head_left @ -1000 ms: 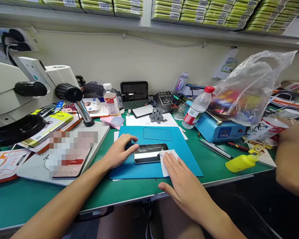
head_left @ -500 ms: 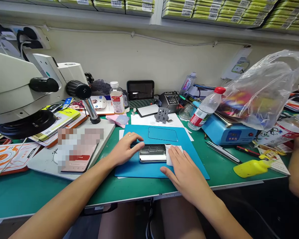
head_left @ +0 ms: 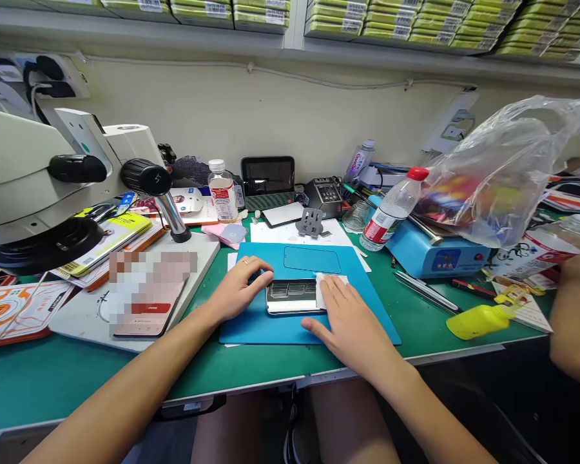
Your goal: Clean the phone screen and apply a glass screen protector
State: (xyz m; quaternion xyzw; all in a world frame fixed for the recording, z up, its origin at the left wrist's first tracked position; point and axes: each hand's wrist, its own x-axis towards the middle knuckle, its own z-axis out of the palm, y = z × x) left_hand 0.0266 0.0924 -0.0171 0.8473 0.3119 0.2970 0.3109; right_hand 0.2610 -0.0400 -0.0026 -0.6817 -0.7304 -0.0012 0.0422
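Observation:
A phone (head_left: pixel 290 298) with a shiny dark screen reflecting light lies flat, long side across, on a blue mat (head_left: pixel 261 332). My right hand (head_left: pixel 350 316) presses a white wipe (head_left: pixel 321 295) onto the phone's right end with its fingers laid flat and the thumb out to the side. Part of the wipe is hidden under those fingers. By the phone's upper left corner rests my left hand (head_left: pixel 241 287), its thumb apart from the bent fingers; whether it touches the phone I cannot tell. A phone outline (head_left: pixel 312 259) is printed on the mat.
On the left stands a microscope (head_left: pixel 33 187), with a second phone (head_left: pixel 149 306) on its base. Blue machine (head_left: pixel 432 248), bottle with red cap (head_left: pixel 389 212), tweezers (head_left: pixel 425 291) and yellow bottle (head_left: pixel 478 322) sit on the right. Another person's arm (head_left: pixel 577 316) shows at the right edge.
The right hand and the wipe have moved slightly up and left over the phone. The whole view has shifted a little; the left hand stays by the phone's corner.

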